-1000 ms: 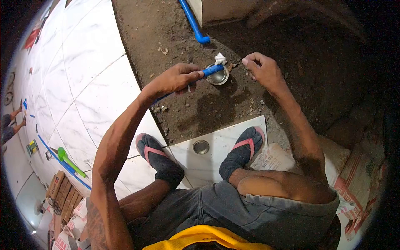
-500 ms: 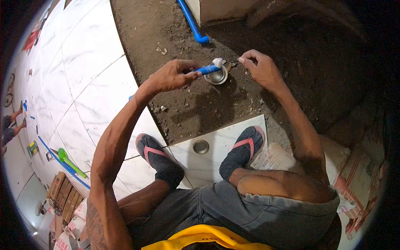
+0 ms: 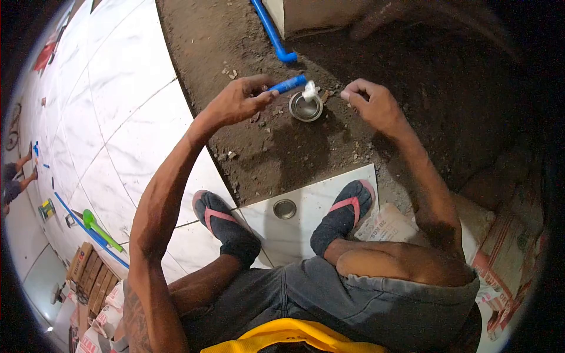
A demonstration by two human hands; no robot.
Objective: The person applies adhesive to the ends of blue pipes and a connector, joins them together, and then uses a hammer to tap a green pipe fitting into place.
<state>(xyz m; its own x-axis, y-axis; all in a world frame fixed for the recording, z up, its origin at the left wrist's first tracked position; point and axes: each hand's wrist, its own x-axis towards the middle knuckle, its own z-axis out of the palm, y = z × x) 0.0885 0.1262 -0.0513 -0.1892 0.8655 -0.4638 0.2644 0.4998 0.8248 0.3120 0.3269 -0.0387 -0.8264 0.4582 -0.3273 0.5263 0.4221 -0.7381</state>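
My left hand (image 3: 242, 101) is closed around a short length of blue pipe (image 3: 288, 84), whose free end points right over the dirt. Just past that end, a crumpled white piece (image 3: 310, 90) overlaps the rim of an open round metal can (image 3: 305, 116). The can stands on the dirt between my hands. My right hand (image 3: 372, 101) is to the right of the can, thumb and fingers pinched together; what they hold, if anything, is too small to make out.
A blue pipe with an elbow (image 3: 286, 57) lies on the dirt ahead. A round metal disc (image 3: 285, 209) sits on the white tile between my feet. At left are a green tool (image 3: 100, 229), a long blue pipe (image 3: 66, 207) and bricks (image 3: 91, 273). Bags (image 3: 385, 226) lie at right.
The blue pipe has moved up and left, away from the white piece that was at its end. That piece now appears lower, over the can. My right hand has shifted slightly right and down.
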